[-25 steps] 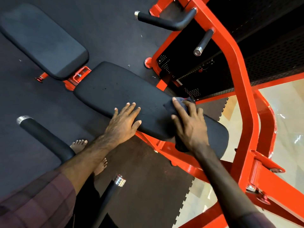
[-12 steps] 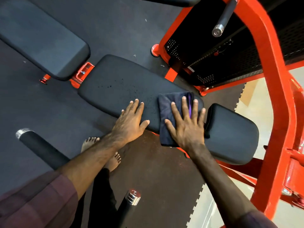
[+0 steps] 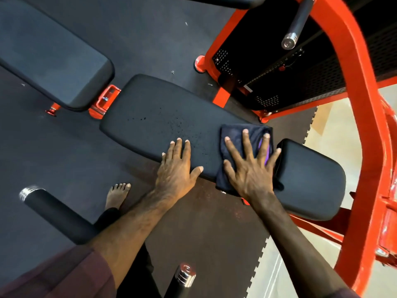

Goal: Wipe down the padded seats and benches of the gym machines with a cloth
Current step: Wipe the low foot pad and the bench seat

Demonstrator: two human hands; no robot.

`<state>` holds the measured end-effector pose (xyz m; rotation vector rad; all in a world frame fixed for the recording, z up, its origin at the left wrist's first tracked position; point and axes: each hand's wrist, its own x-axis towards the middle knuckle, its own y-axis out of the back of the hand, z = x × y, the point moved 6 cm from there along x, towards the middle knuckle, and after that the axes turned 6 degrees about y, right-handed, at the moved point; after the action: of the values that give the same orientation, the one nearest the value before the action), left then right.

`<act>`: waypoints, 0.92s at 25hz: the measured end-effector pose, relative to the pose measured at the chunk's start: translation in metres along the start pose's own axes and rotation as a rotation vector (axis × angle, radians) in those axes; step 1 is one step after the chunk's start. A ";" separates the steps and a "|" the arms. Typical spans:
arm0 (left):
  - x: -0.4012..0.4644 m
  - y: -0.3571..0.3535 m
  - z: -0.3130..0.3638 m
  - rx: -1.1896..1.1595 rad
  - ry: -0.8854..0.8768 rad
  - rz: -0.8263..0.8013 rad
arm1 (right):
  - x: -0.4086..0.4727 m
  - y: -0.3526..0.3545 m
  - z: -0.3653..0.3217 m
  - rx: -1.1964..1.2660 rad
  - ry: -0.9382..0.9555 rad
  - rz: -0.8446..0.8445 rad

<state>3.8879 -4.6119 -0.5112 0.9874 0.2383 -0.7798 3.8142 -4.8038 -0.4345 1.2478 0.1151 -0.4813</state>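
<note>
Since half second ago, little change: right hand stays flat on cloth, left hand stays flat on long bench pad. Right fingers straight, spread, pressing dark folded cloth; nothing gripped. Left fingers straight, together, resting on bare pad near its front edge. Cloth lies at right end of long pad, front edge hanging over, beside smaller seat pad. Dark droplets speckle pad left of cloth. Red frame at right. Bare foot on black floor mat.
</note>
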 end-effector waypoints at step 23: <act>0.048 0.046 -0.119 0.014 0.125 -0.036 | 0.041 -0.001 -0.018 0.049 -0.160 0.080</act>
<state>3.9723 -4.5229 -0.5713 1.0486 0.3594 -0.7542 3.8534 -4.7986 -0.4550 1.2519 -0.0816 -0.5150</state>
